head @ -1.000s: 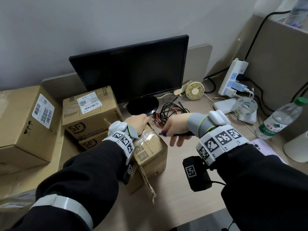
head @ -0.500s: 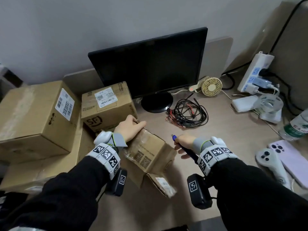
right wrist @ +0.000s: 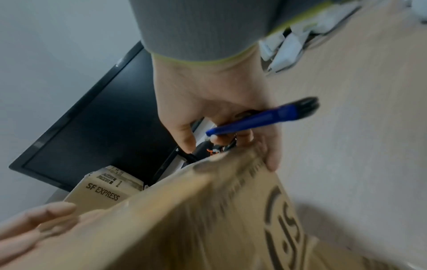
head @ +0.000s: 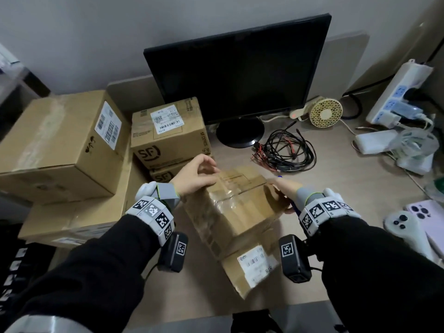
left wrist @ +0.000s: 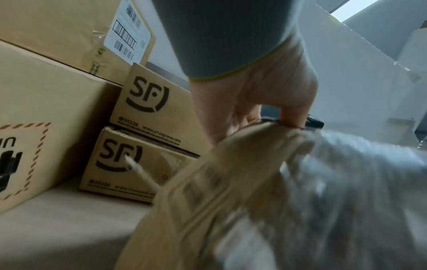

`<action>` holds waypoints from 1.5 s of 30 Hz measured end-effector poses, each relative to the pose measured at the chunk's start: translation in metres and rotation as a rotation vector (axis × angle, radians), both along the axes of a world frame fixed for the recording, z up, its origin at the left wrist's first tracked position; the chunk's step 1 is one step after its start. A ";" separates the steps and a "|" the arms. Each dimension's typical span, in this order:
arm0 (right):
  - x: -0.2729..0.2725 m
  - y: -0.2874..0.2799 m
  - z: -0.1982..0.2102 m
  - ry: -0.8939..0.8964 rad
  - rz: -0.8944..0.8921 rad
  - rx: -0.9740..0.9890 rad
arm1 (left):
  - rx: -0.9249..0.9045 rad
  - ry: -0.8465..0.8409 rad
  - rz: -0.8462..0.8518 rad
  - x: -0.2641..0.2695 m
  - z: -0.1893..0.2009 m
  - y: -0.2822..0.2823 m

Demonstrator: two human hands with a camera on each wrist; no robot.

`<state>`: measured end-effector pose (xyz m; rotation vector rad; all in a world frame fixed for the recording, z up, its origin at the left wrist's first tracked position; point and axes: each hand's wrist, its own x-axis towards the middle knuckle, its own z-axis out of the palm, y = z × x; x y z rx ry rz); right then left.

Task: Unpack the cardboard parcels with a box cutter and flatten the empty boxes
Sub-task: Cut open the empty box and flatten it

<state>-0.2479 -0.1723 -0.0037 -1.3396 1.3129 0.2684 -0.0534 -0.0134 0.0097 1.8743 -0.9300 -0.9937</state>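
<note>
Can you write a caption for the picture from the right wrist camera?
Right hand holding a blue box cutter while gripping the edge of a cardboard box.

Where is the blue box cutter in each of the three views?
Head: box cutter almost hidden under the right hand, right of centre.
Left wrist: not in it.
Right wrist: centre, blue handle held in the right hand.
Shared landmark: the black monitor, also at left in the right wrist view.

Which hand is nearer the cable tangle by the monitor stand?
Right. The right hand, holding the cutter, grips the box's right side just below the cables; the left hand holds the box's far-left edge, farther away.
</note>
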 end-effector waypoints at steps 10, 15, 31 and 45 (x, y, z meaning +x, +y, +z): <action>0.001 -0.001 0.010 0.048 0.213 -0.021 | 0.292 -0.298 -0.171 0.001 -0.052 -0.001; 0.016 -0.001 0.020 -0.116 0.277 -0.200 | 0.372 -0.226 -0.035 0.007 -0.075 0.014; 0.073 0.070 0.005 -0.011 1.218 -0.311 | 0.320 -0.169 -0.018 0.014 -0.083 0.036; 0.100 0.100 -0.001 0.025 1.320 -0.488 | 0.284 -0.088 0.009 0.016 -0.094 0.035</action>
